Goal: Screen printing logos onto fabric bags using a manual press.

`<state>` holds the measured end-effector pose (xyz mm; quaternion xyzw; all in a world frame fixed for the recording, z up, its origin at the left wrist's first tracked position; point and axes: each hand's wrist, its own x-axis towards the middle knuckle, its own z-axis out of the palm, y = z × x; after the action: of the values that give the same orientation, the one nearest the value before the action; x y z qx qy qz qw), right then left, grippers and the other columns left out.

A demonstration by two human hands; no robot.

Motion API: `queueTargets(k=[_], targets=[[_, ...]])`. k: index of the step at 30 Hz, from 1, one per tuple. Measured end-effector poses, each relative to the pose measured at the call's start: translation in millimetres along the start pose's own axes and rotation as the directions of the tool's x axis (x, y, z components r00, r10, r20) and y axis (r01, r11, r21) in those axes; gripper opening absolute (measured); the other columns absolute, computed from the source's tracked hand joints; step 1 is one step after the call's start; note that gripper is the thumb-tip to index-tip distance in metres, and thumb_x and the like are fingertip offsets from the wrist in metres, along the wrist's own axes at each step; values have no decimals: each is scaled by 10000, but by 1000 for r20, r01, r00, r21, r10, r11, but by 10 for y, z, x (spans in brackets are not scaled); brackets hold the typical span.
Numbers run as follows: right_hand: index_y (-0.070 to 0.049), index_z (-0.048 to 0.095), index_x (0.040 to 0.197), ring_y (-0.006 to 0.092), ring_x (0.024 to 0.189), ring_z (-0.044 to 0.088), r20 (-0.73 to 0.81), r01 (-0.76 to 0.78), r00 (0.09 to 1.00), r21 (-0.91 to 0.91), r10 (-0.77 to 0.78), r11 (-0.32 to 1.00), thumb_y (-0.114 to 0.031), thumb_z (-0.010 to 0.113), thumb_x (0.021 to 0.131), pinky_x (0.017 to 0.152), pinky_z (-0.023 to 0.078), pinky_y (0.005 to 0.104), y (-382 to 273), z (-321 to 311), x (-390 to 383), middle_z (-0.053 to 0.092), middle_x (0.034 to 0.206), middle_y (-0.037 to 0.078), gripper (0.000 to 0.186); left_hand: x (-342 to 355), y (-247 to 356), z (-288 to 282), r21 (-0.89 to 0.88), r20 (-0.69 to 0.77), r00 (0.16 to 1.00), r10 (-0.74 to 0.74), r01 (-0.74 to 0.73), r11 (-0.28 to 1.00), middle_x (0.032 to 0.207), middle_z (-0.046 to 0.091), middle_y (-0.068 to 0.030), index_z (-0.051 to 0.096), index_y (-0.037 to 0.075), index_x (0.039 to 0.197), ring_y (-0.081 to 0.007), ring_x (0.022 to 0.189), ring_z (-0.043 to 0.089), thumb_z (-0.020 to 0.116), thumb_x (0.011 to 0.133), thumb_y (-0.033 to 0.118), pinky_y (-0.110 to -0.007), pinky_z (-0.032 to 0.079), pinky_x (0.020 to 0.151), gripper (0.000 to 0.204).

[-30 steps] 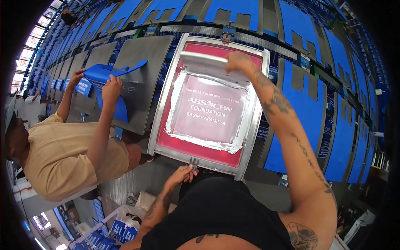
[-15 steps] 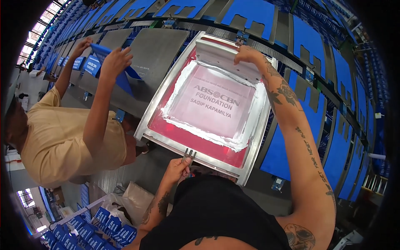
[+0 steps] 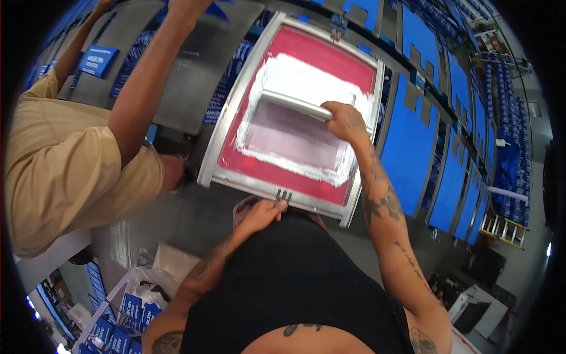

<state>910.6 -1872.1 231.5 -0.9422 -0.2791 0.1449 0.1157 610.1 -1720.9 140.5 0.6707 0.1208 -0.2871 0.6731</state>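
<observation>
A silver-framed printing screen [image 3: 242, 88] with red mesh [image 3: 234, 162] lies in front of me. White ink [image 3: 306, 74] covers the upper part of its pale middle panel and rings the rest. My right hand [image 3: 346, 123] is closed around the right end of a long metal squeegee [image 3: 295, 104], which lies across the panel at the lower border of the ink. At the screen's near edge, my left hand [image 3: 259, 216] pinches a three-pronged metal piece [image 3: 284, 196]. Whether that piece is fixed to the screen, I cannot tell.
On the left stands a co-worker in a beige shirt [image 3: 71, 171], one arm [image 3: 141, 88] stretched over a grey board [image 3: 183, 76]. Blue cut fabric pieces [image 3: 407, 141] lie on boards to the right. Printed blue bags [image 3: 135, 310] fill a container at lower left.
My right hand has drawn the squeegee from the screen's far end toward me, leaving white ink over the upper panel. My left hand stays at the near edge. The view has shifted.
</observation>
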Motion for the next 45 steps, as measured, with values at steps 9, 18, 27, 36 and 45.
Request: queueTargets(k=[9, 18, 27, 36, 45], targets=[[-122, 661, 977, 278, 802, 623, -221, 36, 974, -99, -58, 994, -38, 625, 668, 738, 482, 420, -1143, 414, -1592, 674, 879, 50, 322, -13, 234, -180, 198, 162, 983, -88, 55, 979, 534, 560, -115, 624, 45, 581, -267, 567, 583, 402, 952, 584, -388, 460, 625, 691], [36, 632, 1052, 234, 769, 681, 103, -529, 815, 533, 571, 660, -189, 674, 796, 696, 541, 356, 77, -390, -1216, 682, 807, 150, 344, -79, 767, -1389, 505, -442, 826, 350, -93, 858, 845, 646, -255, 652, -39, 936, -396, 806, 623, 495, 951, 459, -450, 473, 776, 522], [51, 579, 1132, 282, 851, 669, 320, -153, 803, 926, 504, -344, -213, 681, 783, 794, 551, 409, 1191, 451, -1508, 665, 973, 151, 449, 85, 393, -1588, 376, -609, 773, 178, 84, 923, 1103, 607, -317, 629, -59, 1085, -472, 1101, 549, 326, 1006, 481, -436, 438, 910, 624], [72, 557, 1147, 289, 843, 672, 184, -73, 759, 977, 624, -198, -197, 646, 802, 774, 564, 403, 837, 196, -1776, 653, 983, 177, 446, 74, 414, -1619, 218, -582, 810, 81, 60, 974, 961, 665, -210, 627, -88, 1052, -242, 919, 603, 337, 1007, 511, -359, 444, 864, 666], [71, 573, 1100, 299, 825, 674, 123, -65, 837, 990, 533, -127, -169, 654, 795, 741, 571, 417, 848, 67, -1583, 654, 954, 193, 397, -18, 399, -1557, 189, -580, 808, 103, 10, 982, 882, 654, -219, 612, -116, 1014, -228, 846, 588, 361, 1015, 417, -362, 451, 818, 589]])
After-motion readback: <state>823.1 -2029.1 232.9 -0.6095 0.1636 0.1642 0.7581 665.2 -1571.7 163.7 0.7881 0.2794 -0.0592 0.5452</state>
